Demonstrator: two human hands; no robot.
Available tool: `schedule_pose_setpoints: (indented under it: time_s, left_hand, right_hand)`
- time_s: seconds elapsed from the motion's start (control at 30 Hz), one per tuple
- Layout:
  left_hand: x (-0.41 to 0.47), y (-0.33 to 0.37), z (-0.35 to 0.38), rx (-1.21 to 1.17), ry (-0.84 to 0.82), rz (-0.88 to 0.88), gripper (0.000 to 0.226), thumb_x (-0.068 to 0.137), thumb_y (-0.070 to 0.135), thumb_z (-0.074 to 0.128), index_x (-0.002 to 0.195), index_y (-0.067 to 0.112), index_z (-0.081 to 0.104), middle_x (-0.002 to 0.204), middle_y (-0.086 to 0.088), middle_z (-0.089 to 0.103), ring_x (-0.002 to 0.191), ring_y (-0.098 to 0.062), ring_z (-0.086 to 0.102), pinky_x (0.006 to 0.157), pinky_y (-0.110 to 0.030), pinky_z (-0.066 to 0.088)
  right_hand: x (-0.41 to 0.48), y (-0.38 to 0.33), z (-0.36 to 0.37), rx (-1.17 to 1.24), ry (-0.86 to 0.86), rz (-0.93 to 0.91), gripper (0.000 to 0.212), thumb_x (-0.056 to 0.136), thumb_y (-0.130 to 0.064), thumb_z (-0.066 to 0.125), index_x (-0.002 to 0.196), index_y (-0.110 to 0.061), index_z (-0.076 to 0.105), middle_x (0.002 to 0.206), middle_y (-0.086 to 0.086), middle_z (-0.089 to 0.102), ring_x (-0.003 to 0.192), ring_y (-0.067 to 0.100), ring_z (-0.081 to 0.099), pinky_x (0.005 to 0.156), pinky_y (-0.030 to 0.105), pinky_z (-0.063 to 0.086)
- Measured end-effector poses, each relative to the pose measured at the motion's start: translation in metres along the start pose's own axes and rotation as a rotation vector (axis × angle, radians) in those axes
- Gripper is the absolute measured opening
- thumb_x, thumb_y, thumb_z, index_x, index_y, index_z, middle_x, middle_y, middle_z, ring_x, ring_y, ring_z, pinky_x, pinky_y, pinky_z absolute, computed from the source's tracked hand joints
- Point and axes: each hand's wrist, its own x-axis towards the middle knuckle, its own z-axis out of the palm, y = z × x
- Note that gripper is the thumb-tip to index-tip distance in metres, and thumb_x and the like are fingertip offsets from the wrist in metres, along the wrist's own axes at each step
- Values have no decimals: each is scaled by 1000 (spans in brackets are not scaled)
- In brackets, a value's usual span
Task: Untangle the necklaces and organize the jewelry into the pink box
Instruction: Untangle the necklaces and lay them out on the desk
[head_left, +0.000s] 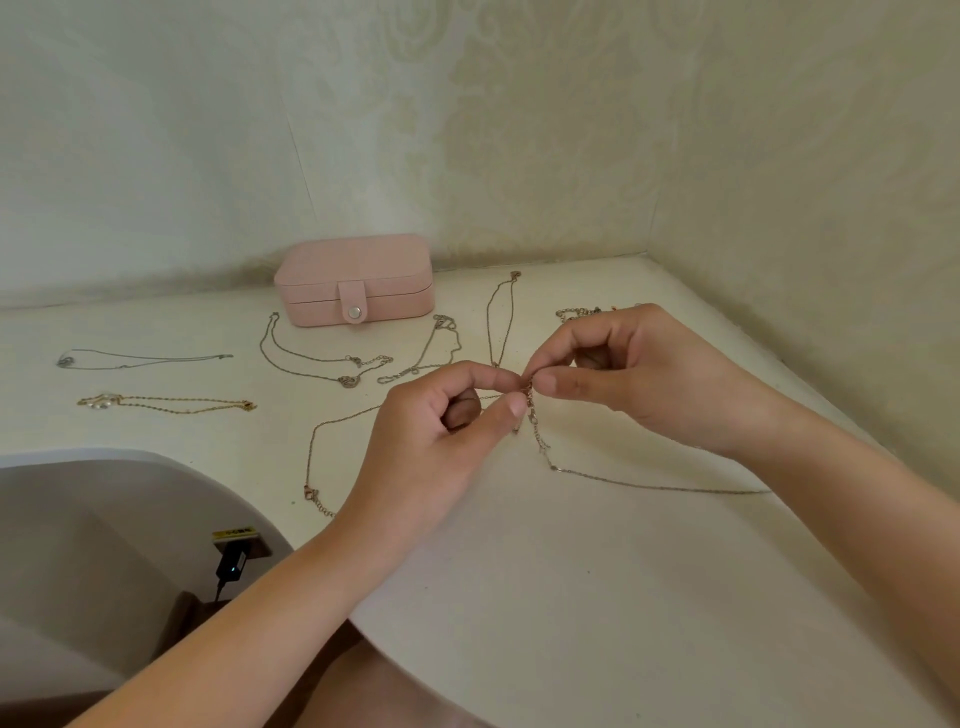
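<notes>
Left grip (436, 421) and right grip (644, 374) each pinch the knot (529, 397) w/ thumb and forefinger, over the bench (571, 571), prob. to pull the two chains (649, 486) apart. Box (358, 283) stands closed at back, other necklaces (317, 361) laid out before it.
</notes>
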Motion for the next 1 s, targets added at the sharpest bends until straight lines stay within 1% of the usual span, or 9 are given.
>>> schedule_pose_setpoints:
  time_s: [0.17, 0.23, 0.33, 0.5, 0.63, 0.73, 0.8, 0.9, 1.0]
  left_hand:
    - [-1, 0, -1, -14, 15, 47, 2, 74, 29, 72, 73, 28, 72, 49, 11, 19, 46, -8, 20, 48, -15, 23]
    - [0, 1, -1, -28, 14, 53, 8, 71, 34, 70, 73, 27, 72, 50, 11, 18, 47, -8, 20, 48, -14, 24]
    - [0, 4, -2, -47, 12, 50, 13, 68, 36, 69, 74, 24, 73, 49, 11, 18, 47, -7, 20, 49, -13, 26]
    - [0, 4, -2, -67, 11, 60, 12, 69, 34, 70, 74, 24, 73, 50, 11, 18, 47, -7, 19, 50, -14, 26]
    - [1, 2, -3, -75, -13, 47, 10, 73, 34, 71, 79, 26, 75, 56, -21, 25, 55, -28, 24, 59, -24, 29]
    - [1, 2, -4, -71, -20, 49, 6, 76, 35, 73, 80, 31, 75, 59, -29, 29, 61, -37, 26, 63, -25, 34]
    - [1, 2, -3, -76, -22, 45, 5, 76, 35, 73, 78, 31, 76, 57, -24, 26, 59, -33, 26, 60, -21, 33]
    - [1, 1, -3, -102, -11, 28, 11, 72, 33, 68, 76, 25, 75, 53, -2, 20, 51, -12, 22, 51, -14, 27]
    - [1, 1, -3, -88, 1, 30, 12, 71, 33, 69, 76, 23, 75, 53, 4, 20, 51, -11, 21, 52, -16, 26]
  right_hand:
    - [0, -1, 3, 29, -18, -40, 4, 84, -22, 69, 83, -20, 72, 68, 27, 45, 61, 35, 28, 53, 29, 25]
    - [0, 0, 3, 39, -20, -40, 3, 84, -20, 68, 84, -19, 71, 68, 20, 51, 62, 36, 29, 51, 24, 25]
    - [0, 0, 4, 68, -17, -41, 5, 84, -15, 67, 83, -18, 70, 65, -9, 61, 60, 26, 35, 49, 15, 29]
    - [-1, -4, 5, 93, -15, -37, 6, 84, -10, 67, 82, -16, 68, 65, -11, 63, 54, 7, 42, 49, 8, 32]
    - [-2, -6, 2, 66, 37, -52, 5, 83, -10, 68, 83, -15, 66, 72, -7, 64, 59, 21, 39, 57, 25, 35]
    - [-5, -8, -3, -63, 29, -102, 11, 84, -7, 66, 81, -17, 65, 72, -10, 63, 57, 23, 35, 54, 17, 33]
    - [-7, -9, -6, -188, 20, -128, 20, 86, -4, 63, 78, -22, 69, 75, -7, 63, 53, 11, 35, 54, 13, 32]
    - [-9, -11, -6, -296, 27, -177, 28, 84, 2, 62, 78, -24, 72, 79, -13, 64, 54, 6, 43, 56, 10, 31]
    - [-9, -11, -4, -334, 51, -188, 26, 82, 0, 66, 80, -25, 74, 80, -15, 64, 56, 4, 45, 55, 9, 31]
